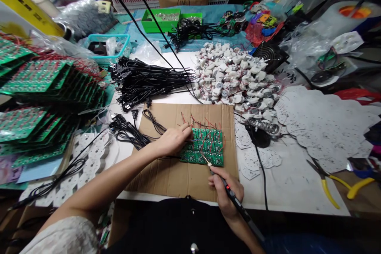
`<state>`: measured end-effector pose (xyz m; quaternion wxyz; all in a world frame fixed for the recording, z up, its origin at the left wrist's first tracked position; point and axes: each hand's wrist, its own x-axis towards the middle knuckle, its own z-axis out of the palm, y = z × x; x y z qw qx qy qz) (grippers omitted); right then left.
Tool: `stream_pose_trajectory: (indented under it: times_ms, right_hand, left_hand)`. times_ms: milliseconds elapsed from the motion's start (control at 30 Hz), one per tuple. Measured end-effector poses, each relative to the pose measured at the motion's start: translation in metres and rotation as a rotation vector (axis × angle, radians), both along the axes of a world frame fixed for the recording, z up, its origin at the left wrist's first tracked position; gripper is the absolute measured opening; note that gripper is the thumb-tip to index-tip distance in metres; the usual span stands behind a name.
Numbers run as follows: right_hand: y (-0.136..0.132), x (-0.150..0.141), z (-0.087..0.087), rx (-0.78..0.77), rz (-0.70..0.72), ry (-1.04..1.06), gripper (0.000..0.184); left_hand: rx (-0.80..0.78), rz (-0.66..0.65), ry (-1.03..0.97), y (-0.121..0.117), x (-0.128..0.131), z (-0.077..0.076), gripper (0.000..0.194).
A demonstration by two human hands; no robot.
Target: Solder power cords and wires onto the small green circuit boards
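Note:
A green circuit board panel (218,151) with red and black wires lies on a brown cardboard sheet (166,178). Over its upper left part, my left hand (176,139) is closed in a pinch; what the fingertips grip is hidden, though a thin wire shows beside them. My right hand (228,192) grips a soldering iron (235,199) like a pen, a red light glowing on its handle. The iron's metal tip reaches the lower middle of the board; whether it touches cannot be told. Black power cords (131,133) lie left of the board, one passing by my left wrist.
Stacked green panels (38,123) rise at the left. Behind the cardboard lie a bundle of black cords (149,81) and a heap of white parts with wires (229,73). White perforated sheets (324,123) and yellow-handled pliers (327,190) sit at the right.

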<state>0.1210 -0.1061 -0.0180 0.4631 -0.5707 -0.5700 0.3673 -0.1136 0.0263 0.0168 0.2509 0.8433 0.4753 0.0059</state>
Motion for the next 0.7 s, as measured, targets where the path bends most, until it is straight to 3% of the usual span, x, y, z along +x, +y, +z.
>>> stream_pose_trajectory:
  times_ms: [167, 333, 433, 700]
  right_hand:
    - [-0.001, 0.0, 0.0, -0.004, -0.004, 0.012, 0.023]
    - [-0.001, 0.0, -0.001, -0.008, -0.003, 0.01, 0.023]
    - [-0.002, 0.0, -0.003, -0.019, -0.002, 0.002, 0.024]
    - [0.019, -0.012, 0.008, 0.106, -0.087, -0.073, 0.021]
  left_hand:
    - [-0.007, 0.078, -0.111, 0.001, 0.001, -0.009, 0.011]
    - [-0.107, 0.101, -0.428, 0.002, -0.013, 0.002, 0.033]
    - [-0.171, 0.081, -0.577, -0.001, -0.017, 0.006, 0.029]
    - [-0.102, 0.1, -0.686, -0.011, -0.009, 0.007, 0.03]
